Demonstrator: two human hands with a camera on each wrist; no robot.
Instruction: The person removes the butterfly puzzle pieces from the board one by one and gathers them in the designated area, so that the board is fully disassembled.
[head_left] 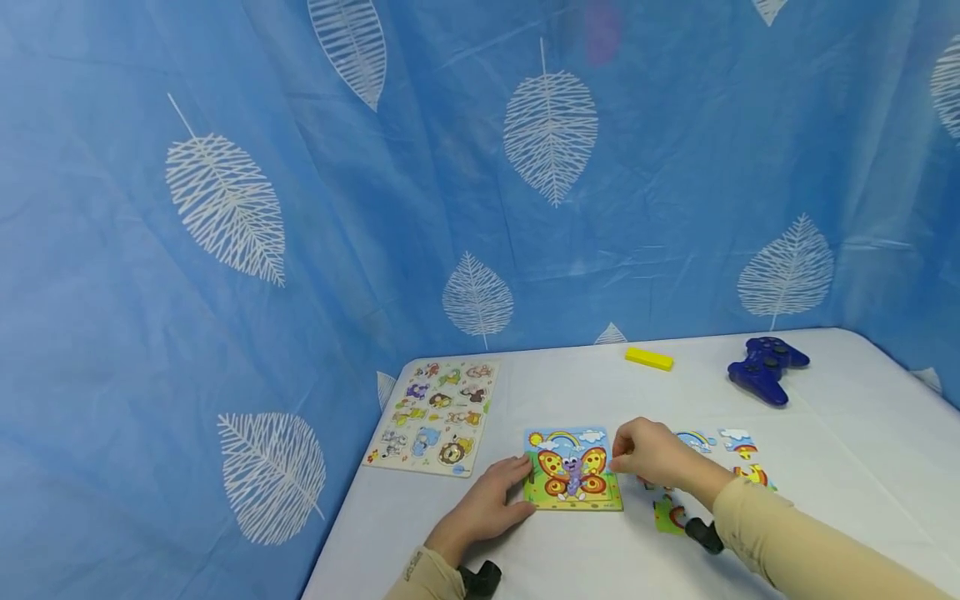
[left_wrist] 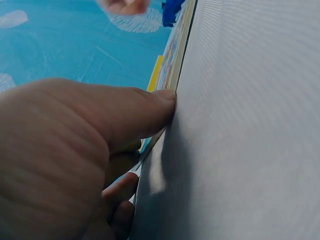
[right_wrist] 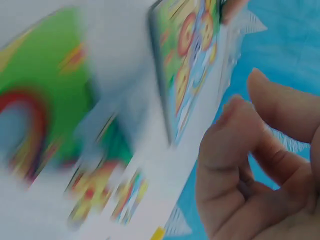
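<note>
A square butterfly jigsaw board (head_left: 573,504), with a rainbow and sun in its picture, lies flat on the table. My left hand (head_left: 491,500) holds it at its lower left, the thumb against the edge in the left wrist view and the other fingers along the left side. Just beyond the right edge of the board is my right hand (head_left: 648,450), raised over the table. Its thumb and bent forefinger stand apart in the right wrist view, with nothing between them. Loose jigsaw pieces lie right of the board, among them a green piece (head_left: 667,515) and a cloud piece (head_left: 737,440).
An animal puzzle board (head_left: 431,417) lies at the table's left side. Toward the back are a yellow block (head_left: 648,359) and a blue game controller (head_left: 767,371). A blue curtain (head_left: 420,183) with white leaves hangs behind the white table (head_left: 570,558).
</note>
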